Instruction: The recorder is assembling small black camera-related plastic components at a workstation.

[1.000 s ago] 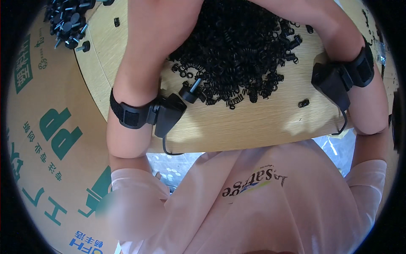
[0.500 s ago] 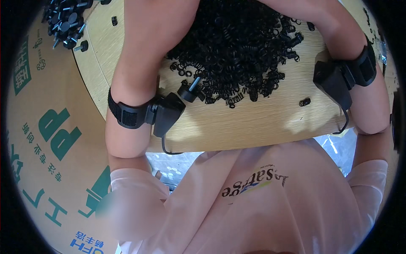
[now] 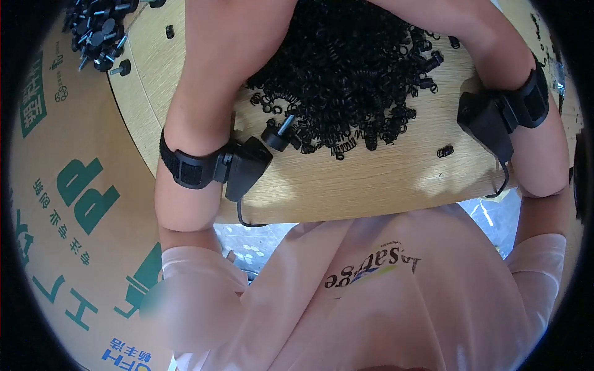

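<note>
My left forearm [image 3: 207, 105] reaches up over the table along the left side of a large heap of small black coil springs [image 3: 346, 74]. From the right, my right forearm [image 3: 495, 52] bends in across the far part of that heap. Both hands lie beyond the top edge, so their fingers and anything in them are hidden. Close by my left forearm, a black-headed thumb screw [image 3: 276, 137] with a bare metal shank rests tilted at the heap's near edge. Each forearm wears a strapped black device, one on the left [image 3: 247, 167] and one on the right [image 3: 489, 120].
Several more black-headed screws [image 3: 99, 34] are piled at the far left. Stray springs lie apart on the wooden table [image 3: 346, 185], one at the right [image 3: 445, 151] and one at the far left [image 3: 169, 31]. A printed cardboard box [image 3: 86, 260] stands along the left.
The view has shifted very slightly. Both forearms keep nearly the same pose, and the thumb screw and loose springs stay where they were on the table.
</note>
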Tool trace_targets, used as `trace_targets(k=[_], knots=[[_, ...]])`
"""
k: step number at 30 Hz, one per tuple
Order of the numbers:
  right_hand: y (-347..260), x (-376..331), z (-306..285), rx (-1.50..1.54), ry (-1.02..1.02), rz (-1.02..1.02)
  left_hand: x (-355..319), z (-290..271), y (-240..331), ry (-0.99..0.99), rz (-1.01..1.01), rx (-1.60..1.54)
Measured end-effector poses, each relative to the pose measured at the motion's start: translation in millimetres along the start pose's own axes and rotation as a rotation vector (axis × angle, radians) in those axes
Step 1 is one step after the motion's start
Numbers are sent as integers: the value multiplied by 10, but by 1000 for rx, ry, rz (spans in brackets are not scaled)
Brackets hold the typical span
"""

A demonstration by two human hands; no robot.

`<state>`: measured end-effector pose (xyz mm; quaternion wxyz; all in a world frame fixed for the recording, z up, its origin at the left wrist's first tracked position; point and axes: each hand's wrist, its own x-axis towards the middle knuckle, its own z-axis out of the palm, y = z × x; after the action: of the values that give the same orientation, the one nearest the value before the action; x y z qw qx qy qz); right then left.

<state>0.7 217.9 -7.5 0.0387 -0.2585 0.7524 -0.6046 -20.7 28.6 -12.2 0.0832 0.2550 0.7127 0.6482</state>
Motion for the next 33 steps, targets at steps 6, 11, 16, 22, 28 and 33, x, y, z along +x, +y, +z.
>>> trace_targets(k=[6,11,16,22,28,33], knots=[[-174,-18,-9,-63,2,-9,13,-36,-15,-18,5,18],[-168,-24,-16,-93,5,1,-1,2,0,2,12,11],[-178,-15,-10,-74,-6,11,-4,-2,27,-1,-10,25],[-150,-13,6,-29,2,-11,-9,-17,13,0,1,35],[-153,-11,19,-6,-1,44,-10,-17,3,-4,-12,14],[-95,-32,65,-25,30,19,-2,-40,-25,-10,-21,16]])
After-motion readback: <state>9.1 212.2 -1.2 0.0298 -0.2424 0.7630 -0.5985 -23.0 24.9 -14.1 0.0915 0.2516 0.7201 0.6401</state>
